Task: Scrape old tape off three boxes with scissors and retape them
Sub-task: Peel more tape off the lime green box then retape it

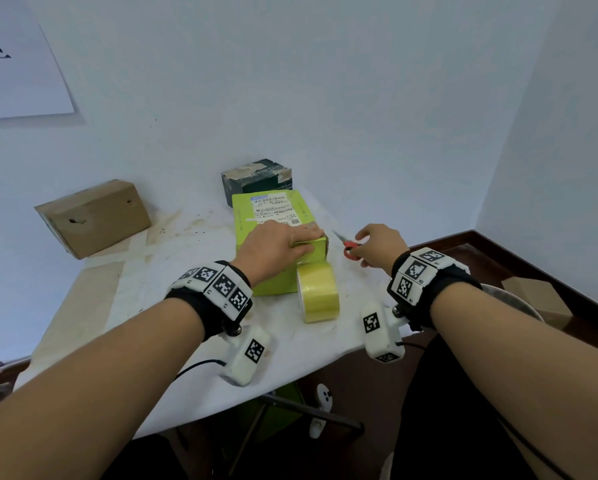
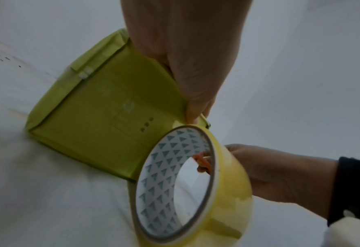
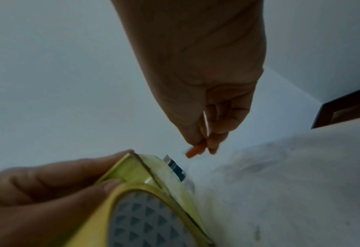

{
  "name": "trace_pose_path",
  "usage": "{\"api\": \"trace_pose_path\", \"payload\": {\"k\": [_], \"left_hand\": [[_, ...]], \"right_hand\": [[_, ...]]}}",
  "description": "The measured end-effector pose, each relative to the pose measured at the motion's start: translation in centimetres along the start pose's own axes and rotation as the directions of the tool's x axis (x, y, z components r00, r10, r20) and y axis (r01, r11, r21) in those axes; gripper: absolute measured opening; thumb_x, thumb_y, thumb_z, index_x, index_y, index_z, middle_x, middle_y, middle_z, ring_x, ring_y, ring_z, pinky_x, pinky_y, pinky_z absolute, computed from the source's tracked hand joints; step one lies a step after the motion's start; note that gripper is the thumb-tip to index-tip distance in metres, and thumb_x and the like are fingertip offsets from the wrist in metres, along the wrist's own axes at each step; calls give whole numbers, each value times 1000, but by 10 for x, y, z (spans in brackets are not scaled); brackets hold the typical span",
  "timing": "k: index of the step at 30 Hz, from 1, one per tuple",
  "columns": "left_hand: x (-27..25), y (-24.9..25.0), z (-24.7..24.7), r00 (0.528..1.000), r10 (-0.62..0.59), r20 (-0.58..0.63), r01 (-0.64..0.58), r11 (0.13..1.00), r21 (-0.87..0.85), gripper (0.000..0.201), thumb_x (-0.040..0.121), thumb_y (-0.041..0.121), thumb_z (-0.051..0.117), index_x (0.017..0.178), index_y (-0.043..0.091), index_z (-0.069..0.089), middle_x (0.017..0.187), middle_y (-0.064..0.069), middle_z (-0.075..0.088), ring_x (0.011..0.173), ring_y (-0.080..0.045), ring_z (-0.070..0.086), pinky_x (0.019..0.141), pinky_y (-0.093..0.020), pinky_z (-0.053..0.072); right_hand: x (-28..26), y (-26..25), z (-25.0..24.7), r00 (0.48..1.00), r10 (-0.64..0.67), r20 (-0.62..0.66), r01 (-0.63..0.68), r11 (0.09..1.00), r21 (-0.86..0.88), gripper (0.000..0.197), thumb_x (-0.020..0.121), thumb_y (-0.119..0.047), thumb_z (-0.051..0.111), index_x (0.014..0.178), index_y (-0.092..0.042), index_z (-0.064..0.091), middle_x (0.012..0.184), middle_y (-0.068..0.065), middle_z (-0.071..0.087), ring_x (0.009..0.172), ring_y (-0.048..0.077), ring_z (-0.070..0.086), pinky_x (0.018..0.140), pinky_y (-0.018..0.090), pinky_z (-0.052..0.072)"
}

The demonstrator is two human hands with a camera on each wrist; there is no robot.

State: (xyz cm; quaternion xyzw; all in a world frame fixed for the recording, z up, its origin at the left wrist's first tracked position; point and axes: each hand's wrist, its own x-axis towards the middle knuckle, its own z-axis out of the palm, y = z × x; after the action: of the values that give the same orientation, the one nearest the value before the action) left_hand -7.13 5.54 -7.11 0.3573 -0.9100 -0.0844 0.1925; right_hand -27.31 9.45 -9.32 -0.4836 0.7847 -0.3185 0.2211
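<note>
A lime-green box with a shipping label lies mid-table. My left hand holds its near right corner, fingers across the top and thumb on the side face; the left wrist view shows those fingers on the box edge. A yellow tape roll stands on edge against the box front. My right hand grips red scissors just right of the box, blades pointing up-left. The orange handle shows in the right wrist view. A black box with torn tape sits behind, and a brown box stands far left.
The table has a stained white cover, and its right edge runs close behind my right wrist. A wall stands right behind the boxes. On the floor at the right lie a cardboard box and a dark baseboard.
</note>
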Motion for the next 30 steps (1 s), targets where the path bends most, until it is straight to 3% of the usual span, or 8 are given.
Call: {"api": "trace_pose_path", "payload": {"k": [3,7,9,13,20,23,27,30], "left_hand": [[-1,-1,-3,1000,15,8,-16,1000,10,37,94,28,59,131,32,57,137,17,52,128,-8,49,105,-26,38],[-2,-9,-10,994,85,74,-84,996,-15,42,96,17,56,137,26,51,141,14,47,131,-4,44,96,1,23],[-1,-11,-11,991,102,87,-100,994,-34,42,96,15,56,137,24,51,142,12,47,131,-3,43,94,6,19],[0,-14,-18,982,104,157,-96,994,-58,44,97,13,54,138,26,50,144,13,45,133,-3,41,105,-9,25],[3,-20,-25,968,141,208,-124,988,-92,46,95,2,52,137,20,52,141,9,49,132,-9,44,110,-22,30],[3,-28,-31,973,132,189,-104,983,-151,48,92,-4,53,134,19,56,136,16,48,130,-5,43,111,-22,30],[0,-31,-33,983,115,140,-93,984,-155,53,89,-5,56,132,26,58,141,13,49,132,-5,39,106,-11,25],[-6,-30,-33,999,-32,43,42,971,-237,41,89,7,64,124,28,63,131,13,57,124,-3,48,96,-3,29]], "right_hand": [[-2,-7,-5,987,-103,-124,120,984,135,24,82,-16,67,106,-13,66,90,3,64,69,19,65,68,27,53],[-11,-26,-9,970,-164,-179,224,890,396,22,86,-11,61,108,-12,64,88,6,67,70,20,69,73,30,56],[-15,-34,-5,958,-221,-185,281,857,433,21,87,-12,60,108,-15,63,91,8,70,74,18,69,76,31,58],[-20,-46,2,935,-312,-169,355,828,435,19,86,-18,62,103,-27,61,89,2,73,88,16,68,85,34,53],[-29,-56,5,908,-406,-97,408,811,420,21,91,-19,57,111,-21,61,87,0,75,86,5,67,66,2,42],[-30,-59,8,899,-435,-52,427,846,320,24,93,-20,53,117,-21,59,90,0,75,87,8,63,66,7,42],[-30,-64,15,888,-458,-22,454,871,186,28,94,-25,52,121,-22,58,100,1,72,90,14,58,72,21,42],[-32,-65,18,883,-468,-11,468,880,80,29,93,-28,52,121,-24,58,109,3,68,99,18,59,79,26,43]]}}
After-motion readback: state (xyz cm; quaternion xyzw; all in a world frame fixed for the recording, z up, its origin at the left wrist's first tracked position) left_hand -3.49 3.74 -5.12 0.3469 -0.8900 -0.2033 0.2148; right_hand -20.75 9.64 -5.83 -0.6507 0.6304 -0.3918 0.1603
